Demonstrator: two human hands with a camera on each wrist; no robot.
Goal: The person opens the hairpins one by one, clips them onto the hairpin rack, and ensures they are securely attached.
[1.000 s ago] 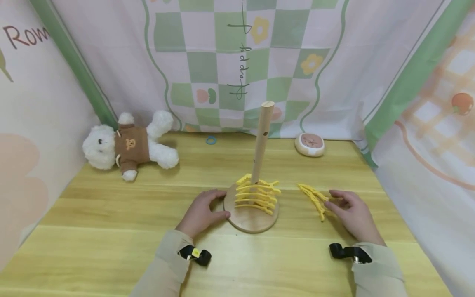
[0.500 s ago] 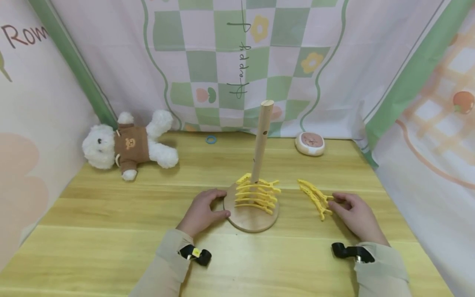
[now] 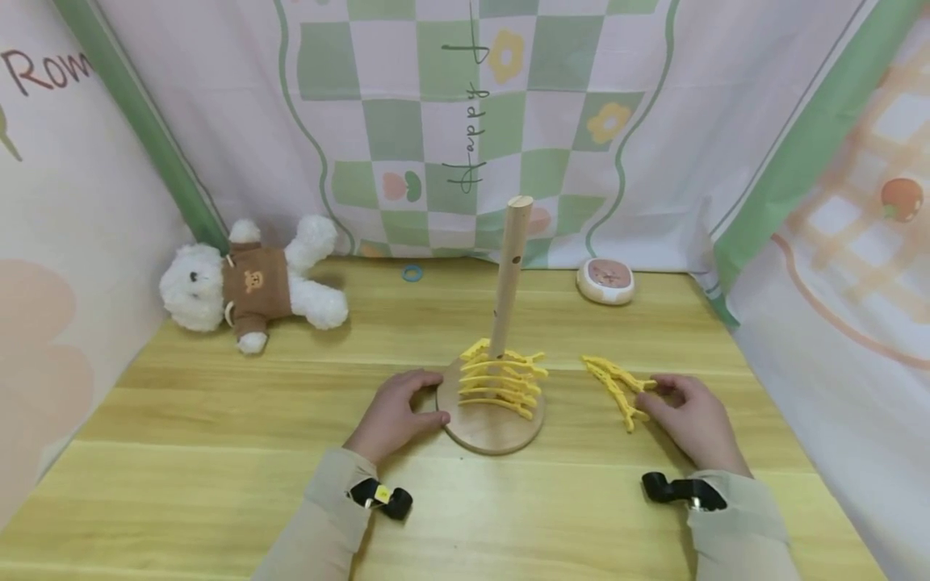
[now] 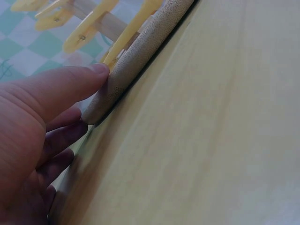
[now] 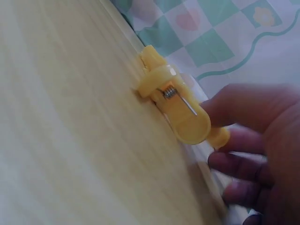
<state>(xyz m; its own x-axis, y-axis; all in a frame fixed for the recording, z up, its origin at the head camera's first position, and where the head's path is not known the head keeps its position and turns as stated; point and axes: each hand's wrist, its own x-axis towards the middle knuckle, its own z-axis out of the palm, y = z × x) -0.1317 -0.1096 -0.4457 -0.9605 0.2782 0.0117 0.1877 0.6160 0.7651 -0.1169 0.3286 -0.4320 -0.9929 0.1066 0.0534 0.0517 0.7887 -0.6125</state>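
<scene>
A wooden stand has a round base (image 3: pixel 488 436) and an upright post (image 3: pixel 509 274). Several yellow banana hair clips (image 3: pixel 503 386) sit around the lower post in a stack. My left hand (image 3: pixel 395 413) holds the base's left rim; in the left wrist view the thumb (image 4: pixel 79 86) lies against its edge. To the right of the stand, my right hand (image 3: pixel 693 421) pinches the tab end of another yellow banana hair clip (image 3: pixel 616 389). Its two arms are spread in a V toward the back. A metal spring (image 5: pixel 169 92) shows near its tabs in the right wrist view.
A white plush dog (image 3: pixel 254 282) in a brown top lies at the back left of the wooden table (image 3: pixel 218 436). A blue ring (image 3: pixel 412 273) and a small white-and-pink device (image 3: pixel 606 282) are along the back edge. Printed curtains (image 3: pixel 465 129) enclose the table.
My right hand shifted slightly right, then back left. The held clip's arms closed together half a second ago and are now spread apart again. My left hand and the stand stayed put.
</scene>
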